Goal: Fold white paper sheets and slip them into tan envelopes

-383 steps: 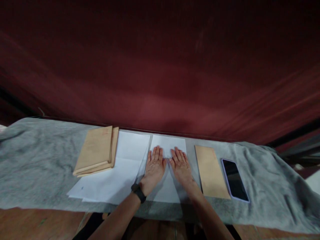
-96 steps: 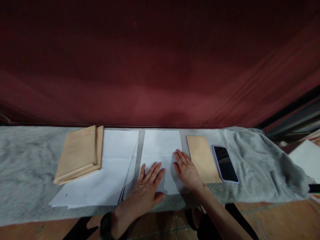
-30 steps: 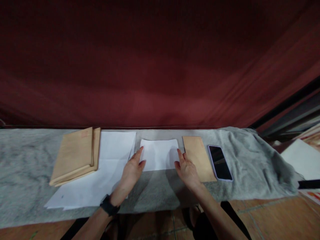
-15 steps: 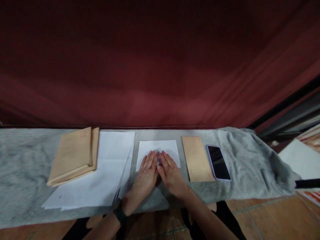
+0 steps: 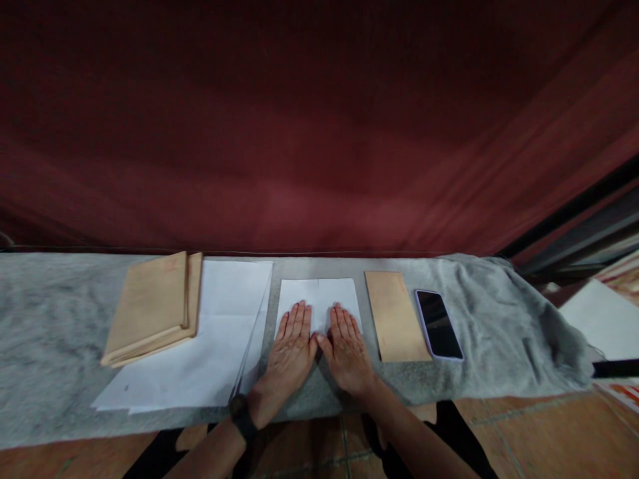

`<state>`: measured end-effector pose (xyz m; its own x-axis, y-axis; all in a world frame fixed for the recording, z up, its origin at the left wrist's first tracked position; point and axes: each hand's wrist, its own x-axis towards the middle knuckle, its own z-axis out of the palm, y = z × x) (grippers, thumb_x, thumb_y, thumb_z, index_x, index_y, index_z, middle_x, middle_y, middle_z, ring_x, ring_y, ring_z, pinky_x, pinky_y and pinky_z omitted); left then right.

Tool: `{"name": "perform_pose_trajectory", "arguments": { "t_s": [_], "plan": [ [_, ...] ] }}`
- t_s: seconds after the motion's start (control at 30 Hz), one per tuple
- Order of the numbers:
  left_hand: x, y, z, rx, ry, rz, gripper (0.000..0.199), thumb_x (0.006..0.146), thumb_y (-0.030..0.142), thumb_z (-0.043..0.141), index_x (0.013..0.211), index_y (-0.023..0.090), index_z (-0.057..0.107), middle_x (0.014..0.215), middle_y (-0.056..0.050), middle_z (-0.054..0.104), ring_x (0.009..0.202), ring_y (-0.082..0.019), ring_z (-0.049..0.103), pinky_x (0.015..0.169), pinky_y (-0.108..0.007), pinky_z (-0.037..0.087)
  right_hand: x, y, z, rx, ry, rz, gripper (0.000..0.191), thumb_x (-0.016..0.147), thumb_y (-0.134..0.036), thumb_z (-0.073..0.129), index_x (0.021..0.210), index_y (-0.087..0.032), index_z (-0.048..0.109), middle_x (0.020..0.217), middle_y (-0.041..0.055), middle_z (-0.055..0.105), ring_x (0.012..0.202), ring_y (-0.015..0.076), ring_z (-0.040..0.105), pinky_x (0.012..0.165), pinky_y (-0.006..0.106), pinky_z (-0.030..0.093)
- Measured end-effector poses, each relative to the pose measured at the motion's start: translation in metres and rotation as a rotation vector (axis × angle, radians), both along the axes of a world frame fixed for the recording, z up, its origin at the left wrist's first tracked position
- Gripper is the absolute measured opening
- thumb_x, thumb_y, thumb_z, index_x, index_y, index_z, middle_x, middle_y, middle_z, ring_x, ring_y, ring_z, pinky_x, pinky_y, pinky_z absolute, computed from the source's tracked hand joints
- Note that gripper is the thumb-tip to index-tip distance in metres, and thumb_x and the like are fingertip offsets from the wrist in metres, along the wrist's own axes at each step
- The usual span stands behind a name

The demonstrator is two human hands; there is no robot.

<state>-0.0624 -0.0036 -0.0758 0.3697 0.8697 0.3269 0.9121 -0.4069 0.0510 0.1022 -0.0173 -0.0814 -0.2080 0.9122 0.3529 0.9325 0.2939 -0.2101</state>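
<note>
A white sheet of paper (image 5: 319, 293) lies folded on the grey cloth, a vertical line running down its middle where two edges meet. My left hand (image 5: 292, 342) rests flat on its left half, fingers stretched out. On the right half lies my right hand (image 5: 345, 342), also flat and open. The thumbs come close together near the paper's lower edge, which the hands partly cover. A dark watch (image 5: 241, 412) is on my left wrist. To the right of the paper is a single brown envelope (image 5: 397, 318).
On the left, a stack of brown envelopes (image 5: 150, 303) lies over white paper sheets (image 5: 200, 366). A phone (image 5: 439, 326) in a light purple case lies right of the single envelope. Grey cloth (image 5: 509, 332) covers the surface; a dark red curtain (image 5: 319, 166) hangs behind.
My hands have moved apart, from close together at the paper's middle line out onto its left and right halves. The middle line now shows between them.
</note>
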Motion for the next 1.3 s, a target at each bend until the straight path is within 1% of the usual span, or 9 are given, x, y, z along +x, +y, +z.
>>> {"name": "perform_pose_trajectory", "arguments": {
  "t_s": [0.13, 0.4, 0.5, 0.63, 0.8, 0.97, 1.07, 1.13, 1.3],
  "plan": [
    [-0.001, 0.0, 0.001, -0.008, -0.04, 0.072, 0.063, 0.1, 0.03, 0.036, 0.156, 0.002, 0.031, 0.162, -0.022, 0.035, 0.155, -0.029, 0.025, 0.124, -0.049, 0.029, 0.003, -0.001, -0.001, 0.028, -0.026, -0.058, 0.068, 0.106, -0.048, 0.036, 0.156, -0.002, 0.034, 0.161, 0.0219, 0.038, 0.152, 0.0301, 0.032, 0.122, 0.047, 0.032],
    [-0.006, 0.002, 0.002, -0.01, -0.036, 0.117, 0.066, 0.103, 0.04, 0.035, 0.156, 0.0, 0.031, 0.161, -0.025, 0.033, 0.153, -0.032, 0.028, 0.123, -0.052, 0.032, 0.007, -0.002, -0.002, 0.107, -0.061, -0.144, 0.078, 0.106, -0.049, 0.04, 0.162, -0.002, 0.013, 0.16, 0.0246, 0.037, 0.15, 0.0318, 0.036, 0.12, 0.048, 0.034],
    [-0.009, 0.002, 0.001, -0.005, -0.041, 0.134, 0.066, 0.103, 0.04, 0.033, 0.155, -0.001, 0.031, 0.16, -0.027, 0.034, 0.153, -0.034, 0.028, 0.122, -0.054, 0.033, 0.007, -0.004, -0.002, 0.114, -0.06, -0.167, 0.08, 0.105, -0.048, 0.043, 0.162, -0.003, 0.011, 0.161, 0.0244, 0.035, 0.15, 0.0323, 0.037, 0.12, 0.048, 0.034],
    [-0.013, 0.002, 0.0, 0.008, -0.056, 0.142, 0.065, 0.104, 0.039, 0.032, 0.154, -0.002, 0.032, 0.159, -0.028, 0.036, 0.153, -0.034, 0.027, 0.121, -0.056, 0.033, 0.007, -0.005, -0.001, 0.079, -0.027, -0.179, 0.077, 0.105, -0.047, 0.042, 0.162, -0.003, 0.015, 0.163, 0.0243, 0.032, 0.15, 0.0333, 0.035, 0.121, 0.05, 0.033],
    [-0.019, 0.002, -0.003, 0.014, -0.066, 0.168, 0.064, 0.104, 0.038, 0.032, 0.151, -0.005, 0.037, 0.157, -0.03, 0.039, 0.151, -0.036, 0.032, 0.12, -0.055, 0.035, 0.008, -0.005, -0.003, 0.006, -0.004, -0.185, 0.068, 0.106, -0.039, 0.038, 0.16, -0.002, 0.022, 0.164, 0.0233, 0.03, 0.152, 0.0327, 0.033, 0.122, 0.05, 0.032],
    [-0.018, 0.003, 0.005, 0.016, -0.065, 0.183, 0.062, 0.104, 0.036, 0.033, 0.15, -0.004, 0.038, 0.156, -0.029, 0.04, 0.152, -0.035, 0.031, 0.123, -0.054, 0.031, 0.013, -0.002, -0.003, 0.028, 0.026, -0.181, 0.065, 0.107, -0.036, 0.035, 0.161, -0.004, 0.019, 0.163, 0.0229, 0.032, 0.152, 0.033, 0.032, 0.121, 0.052, 0.035],
    [-0.011, 0.007, 0.013, 0.001, -0.065, 0.15, 0.061, 0.103, 0.034, 0.034, 0.153, -0.002, 0.036, 0.159, -0.026, 0.039, 0.154, -0.033, 0.027, 0.125, -0.054, 0.027, 0.013, 0.005, 0.004, 0.032, 0.061, -0.148, 0.065, 0.107, -0.034, 0.034, 0.162, -0.005, 0.016, 0.164, 0.0223, 0.03, 0.154, 0.0326, 0.026, 0.121, 0.054, 0.034],
    [-0.004, 0.012, 0.014, -0.022, -0.073, 0.112, 0.061, 0.103, 0.033, 0.034, 0.154, 0.0, 0.034, 0.16, -0.023, 0.038, 0.155, -0.031, 0.025, 0.125, -0.052, 0.028, 0.011, 0.013, 0.011, 0.005, 0.077, -0.106, 0.065, 0.107, -0.034, 0.035, 0.162, -0.005, 0.016, 0.166, 0.0213, 0.027, 0.155, 0.0315, 0.023, 0.122, 0.054, 0.031],
    [0.014, 0.025, 0.004, -0.085, -0.064, 0.012, 0.056, 0.102, 0.023, 0.028, 0.154, 0.001, 0.034, 0.161, -0.021, 0.039, 0.154, -0.028, 0.026, 0.124, -0.048, 0.032, -0.004, 0.03, 0.023, -0.132, 0.113, -0.009, 0.057, 0.107, -0.034, 0.032, 0.156, -0.005, 0.036, 0.164, 0.0172, 0.033, 0.155, 0.0261, 0.024, 0.125, 0.046, 0.03]
  ]
}}
